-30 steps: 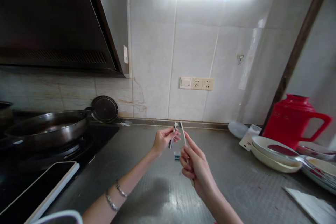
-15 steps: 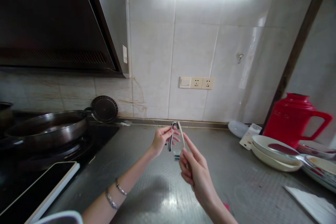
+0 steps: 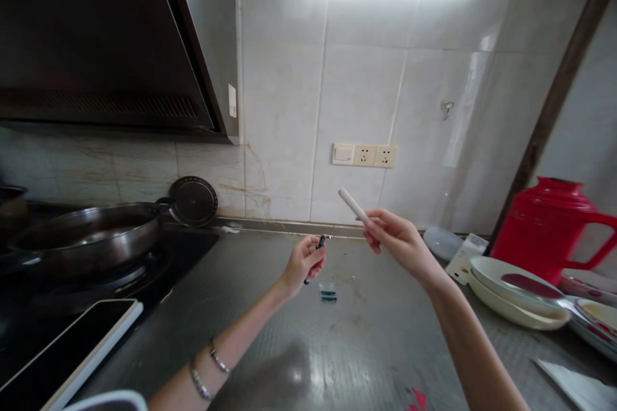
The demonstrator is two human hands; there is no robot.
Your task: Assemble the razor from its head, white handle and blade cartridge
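Observation:
My left hand point(image 3: 303, 263) is closed around a slim dark-handled tool point(image 3: 321, 242) with a small shiny metal end at its top. Its exact kind is too small to tell. To the right and slightly higher, my right hand point(image 3: 393, 237) pinches a white rounded stick point(image 3: 353, 205), its free end pointing up and left. The stick's other end is hidden in my fingers. Tool and stick are apart. Between and below the hands, a small clear packet with dark green contents point(image 3: 328, 293) lies on the metal countertop point(image 3: 270, 340).
At left, a steel pan point(image 3: 87, 237) sits on the stove, with a white-edged tablet-like slab point(image 3: 77, 353) nearer me. At right stand stacked plates point(image 3: 515, 314), a red thermos jug point(image 3: 540, 225) and a white card point(image 3: 465, 257). Red scraps point(image 3: 418, 399) lie near the front.
My right hand has moved right and up, taking the white stick away from the left-hand tool. The tool has tilted and sits lower in my left hand. The packet is more exposed.

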